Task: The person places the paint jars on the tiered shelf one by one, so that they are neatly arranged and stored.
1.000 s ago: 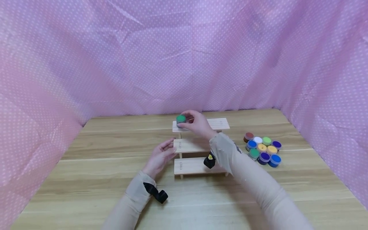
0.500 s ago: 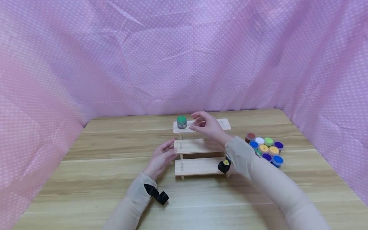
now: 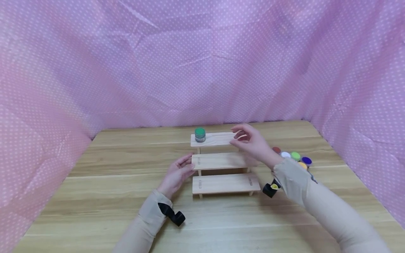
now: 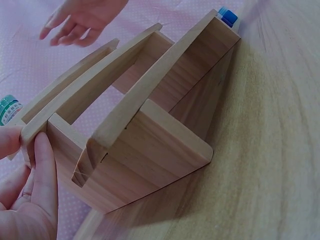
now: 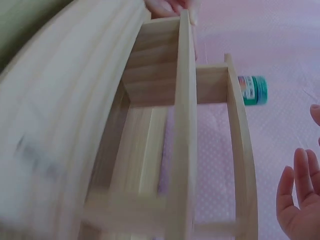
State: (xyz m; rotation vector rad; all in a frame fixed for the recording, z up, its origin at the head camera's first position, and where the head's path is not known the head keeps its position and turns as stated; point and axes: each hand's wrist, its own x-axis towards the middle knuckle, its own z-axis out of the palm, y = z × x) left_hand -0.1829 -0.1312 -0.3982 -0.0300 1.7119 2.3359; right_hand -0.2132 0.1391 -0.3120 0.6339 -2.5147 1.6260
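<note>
A three-tier wooden stepped shelf (image 3: 218, 161) stands mid-table. At its left end my left hand (image 3: 175, 174) holds the middle board; in the left wrist view its thumb lies over the board and a finger under it. On the top board's left end sits a small clear paint jar (image 3: 200, 135) with a green lid, upright and touched by neither hand. My right hand (image 3: 251, 142), fingers parted and holding nothing, is over the top board's right end. In the right wrist view the right hand (image 5: 302, 205) appears apart from the green-lidded jar (image 5: 254, 90).
Right of the shelf stands a group of paint jars (image 3: 295, 156) with white, light green, purple, yellow and red-brown lids, partly hidden by my right forearm. A blue-lidded jar (image 4: 227, 16) shows past the shelf's far end. A pink dotted cloth (image 3: 202, 70) hangs around the wooden table (image 3: 133, 140).
My right hand has let go of the green-lidded jar on the top board and moved right along the shelf. My left hand keeps its place.
</note>
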